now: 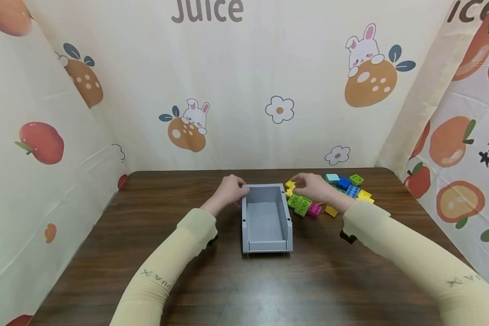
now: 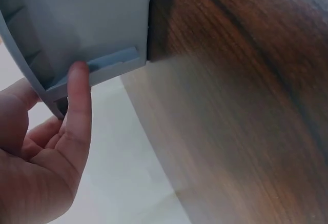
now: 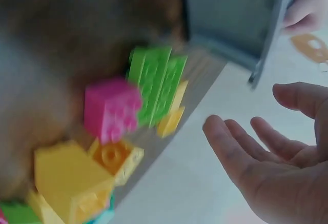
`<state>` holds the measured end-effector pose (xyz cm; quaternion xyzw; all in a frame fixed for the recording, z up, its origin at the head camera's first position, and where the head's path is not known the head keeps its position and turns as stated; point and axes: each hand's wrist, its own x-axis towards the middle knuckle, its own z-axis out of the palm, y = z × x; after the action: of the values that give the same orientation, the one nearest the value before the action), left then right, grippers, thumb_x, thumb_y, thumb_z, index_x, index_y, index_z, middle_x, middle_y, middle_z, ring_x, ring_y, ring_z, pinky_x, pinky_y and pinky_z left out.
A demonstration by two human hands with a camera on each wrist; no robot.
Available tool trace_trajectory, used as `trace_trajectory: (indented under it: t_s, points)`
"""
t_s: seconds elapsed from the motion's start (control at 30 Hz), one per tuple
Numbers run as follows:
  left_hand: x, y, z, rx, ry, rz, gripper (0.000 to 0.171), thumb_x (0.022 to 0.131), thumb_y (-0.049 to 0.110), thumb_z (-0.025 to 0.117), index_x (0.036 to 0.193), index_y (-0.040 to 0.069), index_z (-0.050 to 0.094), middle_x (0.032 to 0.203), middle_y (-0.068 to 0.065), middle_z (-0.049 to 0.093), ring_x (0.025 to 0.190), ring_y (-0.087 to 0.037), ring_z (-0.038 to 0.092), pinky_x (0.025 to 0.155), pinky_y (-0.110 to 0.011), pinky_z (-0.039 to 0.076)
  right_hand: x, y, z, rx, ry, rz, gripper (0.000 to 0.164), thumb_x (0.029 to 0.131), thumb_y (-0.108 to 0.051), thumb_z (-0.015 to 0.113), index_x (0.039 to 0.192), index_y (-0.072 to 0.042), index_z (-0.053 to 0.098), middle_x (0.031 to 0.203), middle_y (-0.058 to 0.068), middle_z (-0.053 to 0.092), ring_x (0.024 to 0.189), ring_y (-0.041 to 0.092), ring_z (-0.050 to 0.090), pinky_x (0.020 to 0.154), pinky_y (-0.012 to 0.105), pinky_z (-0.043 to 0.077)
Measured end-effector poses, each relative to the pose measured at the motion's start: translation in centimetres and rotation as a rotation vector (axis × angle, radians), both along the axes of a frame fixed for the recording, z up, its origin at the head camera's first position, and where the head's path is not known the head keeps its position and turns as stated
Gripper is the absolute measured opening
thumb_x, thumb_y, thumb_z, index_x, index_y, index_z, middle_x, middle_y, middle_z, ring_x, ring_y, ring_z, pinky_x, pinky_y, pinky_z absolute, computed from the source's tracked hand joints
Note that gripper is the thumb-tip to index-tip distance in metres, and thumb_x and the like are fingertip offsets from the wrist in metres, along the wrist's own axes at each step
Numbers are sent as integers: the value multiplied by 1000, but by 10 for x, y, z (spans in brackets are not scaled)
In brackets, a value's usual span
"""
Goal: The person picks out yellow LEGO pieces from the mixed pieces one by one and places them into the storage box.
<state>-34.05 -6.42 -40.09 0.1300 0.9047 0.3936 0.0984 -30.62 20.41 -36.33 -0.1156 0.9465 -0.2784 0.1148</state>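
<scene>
A grey plastic bin (image 1: 265, 222) sits on the table with its low front lip toward me. My left hand (image 1: 229, 192) grips its far left corner. The left wrist view shows the thumb and fingers of that hand (image 2: 51, 147) around the edge of the bin (image 2: 92, 24), with one fingertip on its outer wall. To the right of the bin, my right hand (image 1: 315, 188) hovers over loose toy bricks, holding nothing. In the right wrist view its fingers (image 3: 230, 155) are spread and loosely bent, apart from green bricks (image 3: 154, 85) and a pink brick (image 3: 111, 110).
More bricks lie in a loose group at the back right: a blue brick (image 1: 344, 183), a light blue one (image 1: 332, 178) and several yellow ones. The dark wooden table (image 1: 179, 290) ends at the back against a printed curtain (image 1: 236, 81).
</scene>
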Motion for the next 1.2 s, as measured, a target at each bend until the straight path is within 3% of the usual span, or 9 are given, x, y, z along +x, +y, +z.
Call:
trace_trajectory:
  t_s: [0.23, 0.4, 0.57, 0.77, 0.93, 1.03, 1.2]
  points:
    - [0, 2, 2, -37, 53, -17, 20, 88, 9, 58, 101, -2, 69, 77, -13, 67, 62, -33, 68, 58, -41, 57, -35, -5, -7, 135, 89, 1, 43, 93, -13, 56, 132, 1, 47, 128, 25, 53, 115, 39, 54, 93, 50, 47]
    - [1, 3, 0, -61, 81, -16, 20, 88, 10, 58, 99, -1, 71, 76, -12, 68, 61, -31, 68, 58, -40, 57, -54, -6, -18, 187, 91, -37, 41, 93, -13, 57, 131, 1, 50, 128, 23, 54, 114, 37, 54, 94, 50, 47]
    - [0, 3, 0, -95, 114, -10, 18, 87, 10, 59, 94, 0, 72, 76, -11, 69, 58, -29, 68, 50, -31, 55, -69, -11, -32, 251, 76, -28, 40, 93, -16, 59, 128, 2, 53, 124, 22, 57, 108, 34, 59, 92, 48, 49]
    - [-1, 6, 2, -127, 131, -15, 16, 87, 10, 60, 90, 1, 73, 71, -8, 68, 56, -27, 67, 44, -23, 50, -78, -17, -42, 292, 33, -29, 39, 92, -22, 60, 124, 1, 57, 119, 19, 60, 98, 29, 60, 85, 44, 51]
    - [-1, 8, 8, -162, 105, -12, 15, 87, 10, 61, 85, 1, 73, 64, -7, 66, 56, -27, 67, 44, -23, 51, -82, -21, -43, 318, 31, -1, 24, 91, -19, 61, 105, -1, 67, 97, 13, 67, 77, 22, 59, 65, 33, 49]
    - [-1, 10, 12, -204, 98, -23, 18, 86, 8, 60, 74, 0, 71, 60, -11, 65, 57, -28, 68, 44, -23, 50, -83, -21, -45, 329, 30, -3, 17, 90, -16, 61, 93, -2, 70, 82, 10, 66, 65, 19, 55, 57, 29, 44]
    - [-1, 13, 18, -301, 102, -31, 33, 85, 5, 60, 53, 4, 55, 58, -15, 64, 56, -27, 68, 42, -22, 48, -84, -24, -47, 329, 23, -21, 16, 89, -14, 62, 91, 1, 67, 80, 12, 63, 64, 20, 54, 55, 29, 44]
